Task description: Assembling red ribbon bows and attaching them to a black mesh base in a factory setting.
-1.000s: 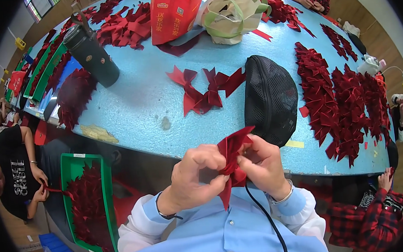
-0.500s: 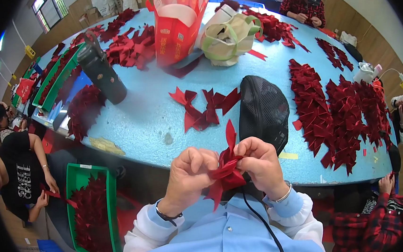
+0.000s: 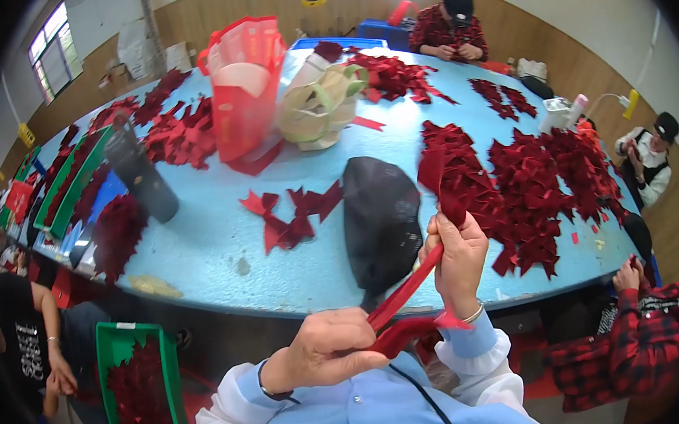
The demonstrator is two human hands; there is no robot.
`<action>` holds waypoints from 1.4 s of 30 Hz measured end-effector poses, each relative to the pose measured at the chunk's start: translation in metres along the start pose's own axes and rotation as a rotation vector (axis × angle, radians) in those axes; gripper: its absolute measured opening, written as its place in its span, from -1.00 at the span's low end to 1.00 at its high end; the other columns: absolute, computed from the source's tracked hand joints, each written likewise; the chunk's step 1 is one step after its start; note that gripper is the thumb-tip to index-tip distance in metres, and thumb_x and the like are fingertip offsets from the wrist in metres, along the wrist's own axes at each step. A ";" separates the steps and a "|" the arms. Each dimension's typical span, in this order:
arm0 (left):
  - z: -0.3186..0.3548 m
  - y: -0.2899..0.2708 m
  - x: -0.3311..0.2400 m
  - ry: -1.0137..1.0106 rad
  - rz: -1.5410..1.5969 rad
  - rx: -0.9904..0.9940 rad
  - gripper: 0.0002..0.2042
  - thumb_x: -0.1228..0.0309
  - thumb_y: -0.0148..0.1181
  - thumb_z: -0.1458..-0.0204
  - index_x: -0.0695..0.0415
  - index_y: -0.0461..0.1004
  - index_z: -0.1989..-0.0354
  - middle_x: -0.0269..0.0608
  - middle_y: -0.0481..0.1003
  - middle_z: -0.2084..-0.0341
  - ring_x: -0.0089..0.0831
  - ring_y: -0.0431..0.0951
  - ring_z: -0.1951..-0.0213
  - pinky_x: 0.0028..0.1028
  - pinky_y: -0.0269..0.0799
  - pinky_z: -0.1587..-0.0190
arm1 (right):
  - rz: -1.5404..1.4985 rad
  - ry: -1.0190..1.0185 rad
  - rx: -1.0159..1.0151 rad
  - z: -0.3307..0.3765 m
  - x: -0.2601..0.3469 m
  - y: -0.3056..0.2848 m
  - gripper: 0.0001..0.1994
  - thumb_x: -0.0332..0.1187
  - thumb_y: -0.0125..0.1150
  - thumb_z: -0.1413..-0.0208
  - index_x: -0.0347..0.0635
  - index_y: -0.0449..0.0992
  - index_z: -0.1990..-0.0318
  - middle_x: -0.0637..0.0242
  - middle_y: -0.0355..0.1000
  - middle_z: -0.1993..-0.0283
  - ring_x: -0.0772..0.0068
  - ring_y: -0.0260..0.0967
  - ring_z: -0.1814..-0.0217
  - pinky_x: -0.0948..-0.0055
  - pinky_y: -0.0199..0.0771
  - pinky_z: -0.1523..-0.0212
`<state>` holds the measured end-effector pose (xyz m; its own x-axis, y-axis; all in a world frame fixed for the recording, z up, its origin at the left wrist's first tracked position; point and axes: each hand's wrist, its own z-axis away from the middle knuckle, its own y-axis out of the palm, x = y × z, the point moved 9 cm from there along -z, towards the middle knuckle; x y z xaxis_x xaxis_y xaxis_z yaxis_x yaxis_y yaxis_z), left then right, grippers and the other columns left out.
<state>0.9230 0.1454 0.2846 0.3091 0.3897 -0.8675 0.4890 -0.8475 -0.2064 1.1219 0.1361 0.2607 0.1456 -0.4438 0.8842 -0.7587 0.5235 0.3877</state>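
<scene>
Red, long fabric ribbon (image 3: 405,290) stretches between the fingers of your left hand (image 3: 328,346), closed round its lower part, and right hand (image 3: 460,260), pinching higher; apparently you're straightening it, which calls for firm grips.

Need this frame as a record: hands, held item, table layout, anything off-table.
Left grip: closed on red ribbon
Right grip: pinching ribbon, part standing up above it
Held item: strip spans both; one piece or several unclear
Surface: light blue table
Beyond hands: black mesh pouch
Left of pouch: small group of ribbon bows
Farther back: red bag, cream tote
Off-table, left: green crate holding dark-red ribbon pieces
</scene>
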 end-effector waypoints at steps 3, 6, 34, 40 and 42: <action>-0.011 0.020 0.002 0.077 0.128 -0.001 -0.87 0.53 0.26 0.13 0.30 0.44 0.58 -0.13 0.48 0.52 -0.34 0.46 0.41 -0.34 0.38 0.19 | -0.030 0.031 -0.064 -0.007 0.014 -0.051 -0.88 -0.46 0.02 -0.17 -0.31 0.43 0.21 0.35 0.36 0.49 0.59 0.24 0.60 0.63 0.28 0.57; -0.021 0.019 0.015 0.060 0.329 -0.111 -0.83 0.46 0.24 0.06 0.31 0.44 0.55 -0.11 0.50 0.50 -0.29 0.49 0.38 -0.31 0.39 0.17 | 0.037 0.014 -0.089 -0.006 0.031 -0.088 -0.83 -0.37 0.03 -0.21 -0.31 0.44 0.22 0.38 0.32 0.55 0.59 0.21 0.65 0.62 0.23 0.62; -0.118 0.135 0.043 -0.626 0.663 0.445 -0.71 0.41 0.10 -0.11 0.30 0.43 0.04 -0.16 0.49 0.19 -0.55 0.51 0.27 -0.55 0.39 0.13 | 0.320 0.264 0.562 0.038 0.069 -0.060 -0.79 -0.41 0.06 -0.15 -0.39 0.51 0.41 0.25 0.46 0.54 0.47 0.41 0.49 0.55 0.41 0.40; -0.131 0.123 0.076 -0.534 0.699 0.171 -0.82 0.46 0.15 -0.07 0.30 0.51 0.21 -0.20 0.54 0.36 -0.61 0.51 0.41 -0.61 0.42 0.29 | 0.301 0.375 0.557 0.040 0.030 -0.070 -0.82 -0.39 0.12 -0.12 -0.33 0.57 0.36 0.34 0.48 0.57 0.65 0.39 0.53 0.69 0.37 0.45; -0.144 0.101 0.074 -0.300 0.471 -0.002 -0.88 0.50 0.17 -0.04 0.30 0.54 0.30 -0.23 0.55 0.43 -0.61 0.51 0.45 -0.63 0.43 0.33 | 0.275 0.435 0.539 0.042 0.021 -0.077 -0.81 -0.41 0.09 -0.14 -0.37 0.55 0.38 0.28 0.48 0.55 0.56 0.42 0.48 0.62 0.41 0.40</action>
<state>1.1126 0.1400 0.2648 0.2491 -0.1504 -0.9567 0.3555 -0.9047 0.2348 1.1566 0.0556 0.2385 0.0586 0.0389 0.9975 -0.9940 0.0950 0.0547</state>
